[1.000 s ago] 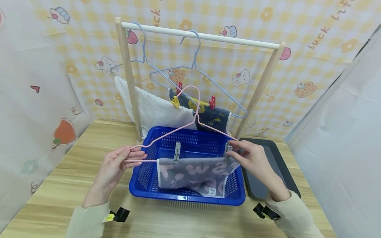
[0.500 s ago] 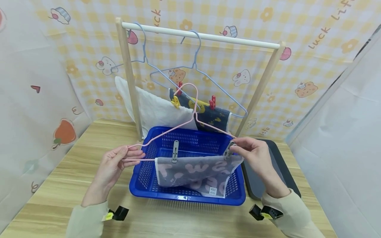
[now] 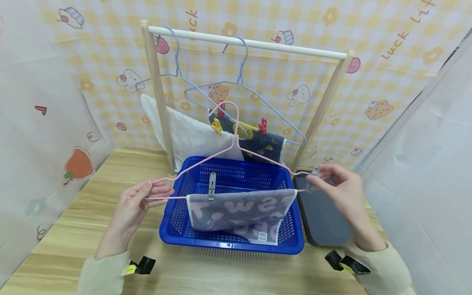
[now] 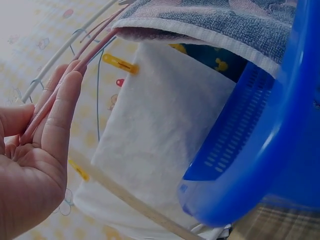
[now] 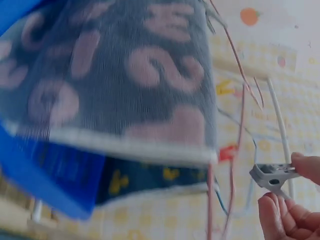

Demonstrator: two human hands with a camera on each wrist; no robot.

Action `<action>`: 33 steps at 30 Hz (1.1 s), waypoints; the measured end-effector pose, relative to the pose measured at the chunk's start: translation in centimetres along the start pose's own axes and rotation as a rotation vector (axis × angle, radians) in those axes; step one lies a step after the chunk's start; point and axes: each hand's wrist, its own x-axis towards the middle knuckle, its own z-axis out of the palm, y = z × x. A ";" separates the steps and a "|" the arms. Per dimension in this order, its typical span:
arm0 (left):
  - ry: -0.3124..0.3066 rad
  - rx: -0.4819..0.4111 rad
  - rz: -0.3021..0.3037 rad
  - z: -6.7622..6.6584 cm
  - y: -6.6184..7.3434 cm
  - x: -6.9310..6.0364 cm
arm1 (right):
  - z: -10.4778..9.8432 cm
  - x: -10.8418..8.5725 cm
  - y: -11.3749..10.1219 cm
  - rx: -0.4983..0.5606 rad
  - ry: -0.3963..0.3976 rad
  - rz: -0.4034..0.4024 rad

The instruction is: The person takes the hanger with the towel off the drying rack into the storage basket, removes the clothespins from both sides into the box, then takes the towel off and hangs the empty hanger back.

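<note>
"Over the blue basket [image 3: 230, 246], see the pink hanger [image 3: 235, 139] stretched out, a grey towel [image 3: 239, 209] draped across its bottom bar? How's it held?"

"Left hand [image 3: 130, 209] at nine o'clock: thumb and fingers pinching the hanger's corner, those fingers long and nearly straight. Right hand [image 3: 346, 194] at three, just past the towel's edge, thumb and fingertips closed on a grey clip [image 5: 274, 176]."

"Is that clip on the wire?"

"Can't tell. It's clear of the towel, though, with its nose aimed at nine."

"And which way does the hanger lie?"

"Its long axis runs nine to three, the right end slightly higher. The hook stands toward twelve, tip curling round to ten. A second grey clip [image 3: 212, 186] bites the towel's top fold near its left end, handle up at twelve."

"Farther out?"

"A dark tray [image 3: 324, 217] beside the basket, around three. At twelve, a rack [image 3: 276, 46] with two blue hangers [image 3: 241, 78] on its rail. White cloth [image 3: 199, 135] at eleven, dark cloth [image 3: 265, 143] with yellow figures at one."
</note>
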 end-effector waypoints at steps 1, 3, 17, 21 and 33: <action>-0.004 -0.005 0.005 0.0 0.0 0.0 | -0.5 -0.1 0.3 -0.032 0.023 0.003; -0.010 -0.019 0.013 -0.1 -0.1 0.0 | -1.5 -0.3 0.7 -0.078 0.047 0.024; -0.025 -0.039 0.037 -0.3 -0.2 0.0 | -1.6 1.5 4.9 -0.313 0.036 0.126; -0.025 -0.037 0.045 -0.4 -0.2 0.1 | -0.9 2.8 7.9 -0.444 0.000 0.103; -0.014 -0.007 0.015 -0.1 -0.4 0.1 | 1.8 5.5 16.9 -0.553 -0.342 0.362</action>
